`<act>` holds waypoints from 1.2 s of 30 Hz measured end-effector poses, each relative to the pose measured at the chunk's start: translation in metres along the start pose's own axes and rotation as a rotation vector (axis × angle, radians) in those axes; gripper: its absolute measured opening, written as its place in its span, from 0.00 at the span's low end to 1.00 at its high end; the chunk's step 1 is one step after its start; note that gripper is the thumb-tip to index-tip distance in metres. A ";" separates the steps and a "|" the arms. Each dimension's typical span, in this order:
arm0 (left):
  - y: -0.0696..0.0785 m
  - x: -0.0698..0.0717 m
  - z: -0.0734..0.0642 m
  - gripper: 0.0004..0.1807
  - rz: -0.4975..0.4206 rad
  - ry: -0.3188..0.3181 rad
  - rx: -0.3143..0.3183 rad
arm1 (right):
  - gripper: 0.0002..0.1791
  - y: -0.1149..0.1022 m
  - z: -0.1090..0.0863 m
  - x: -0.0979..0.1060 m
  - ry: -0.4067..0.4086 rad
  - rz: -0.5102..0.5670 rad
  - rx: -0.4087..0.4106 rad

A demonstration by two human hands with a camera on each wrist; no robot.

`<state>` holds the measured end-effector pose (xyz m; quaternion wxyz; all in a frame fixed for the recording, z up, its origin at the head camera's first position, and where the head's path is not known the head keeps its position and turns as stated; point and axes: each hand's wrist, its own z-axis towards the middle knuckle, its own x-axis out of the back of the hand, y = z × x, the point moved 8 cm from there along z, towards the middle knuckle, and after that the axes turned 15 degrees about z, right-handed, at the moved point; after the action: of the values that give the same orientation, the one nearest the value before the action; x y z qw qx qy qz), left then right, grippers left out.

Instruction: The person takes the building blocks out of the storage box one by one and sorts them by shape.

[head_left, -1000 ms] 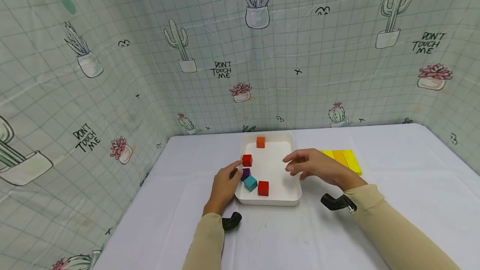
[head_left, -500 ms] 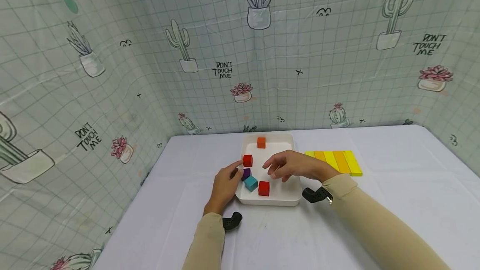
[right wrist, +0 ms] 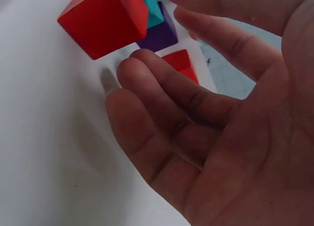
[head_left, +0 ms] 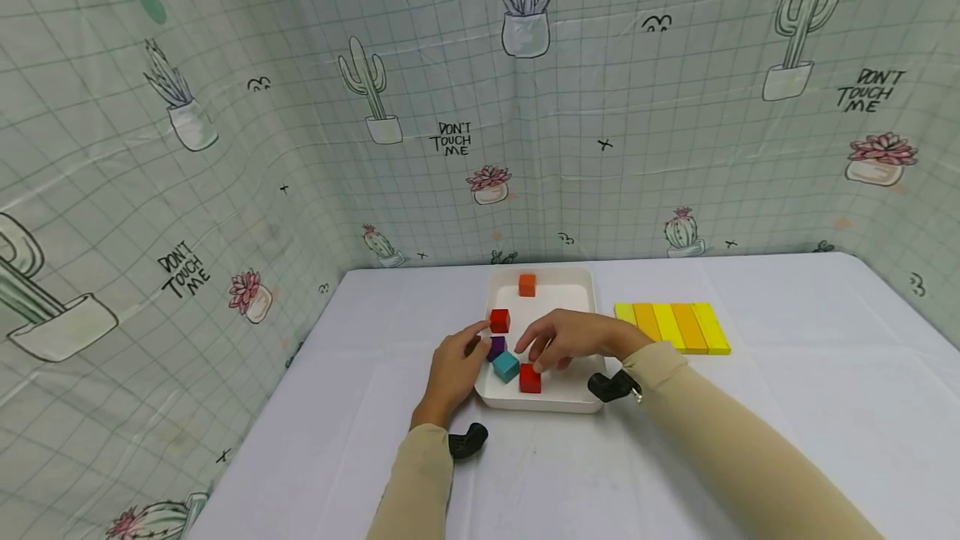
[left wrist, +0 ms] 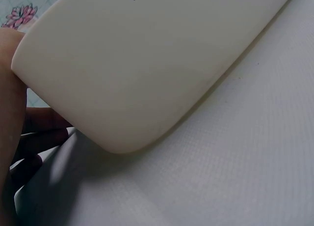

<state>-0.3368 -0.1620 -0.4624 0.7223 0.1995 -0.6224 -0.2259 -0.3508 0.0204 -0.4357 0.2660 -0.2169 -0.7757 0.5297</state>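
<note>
My left hand (head_left: 452, 372) holds the left wall of a white tray (head_left: 540, 407), its index finger beside the far red cube (head_left: 499, 321). In the left wrist view the hand shows at the left edge, fingers along the outside of the tray (left wrist: 122, 88). Over the tray my right hand (head_left: 568, 336) hovers with loosely bent fingers, its thumb tip right at the near red cube (head_left: 529, 383). The right wrist view shows that cube (right wrist: 100, 22) in front of the fingertips, nothing gripped. A teal cube (head_left: 506, 367) and a purple cube (head_left: 497, 347) lie between both hands.
At the tray's far end lies an orange cube (head_left: 527, 285). Several yellow and orange strips (head_left: 688, 328) lie side by side on the white table (head_left: 300, 457), right of the tray. A cactus-print cloth (head_left: 420, 190) hangs behind and to the left.
My right hand has moved left from the tray's right side to the near red cube, uncovering more of the yellow and orange strips. The left hand and the cubes have stayed in place.
</note>
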 end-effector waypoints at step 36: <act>0.001 0.000 0.000 0.22 -0.007 -0.001 0.007 | 0.08 0.005 0.004 -0.003 0.040 -0.226 0.021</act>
<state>-0.3364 -0.1611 -0.4623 0.7204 0.2042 -0.6230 -0.2263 -0.3505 0.0176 -0.4418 0.3419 -0.1358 -0.7840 0.5000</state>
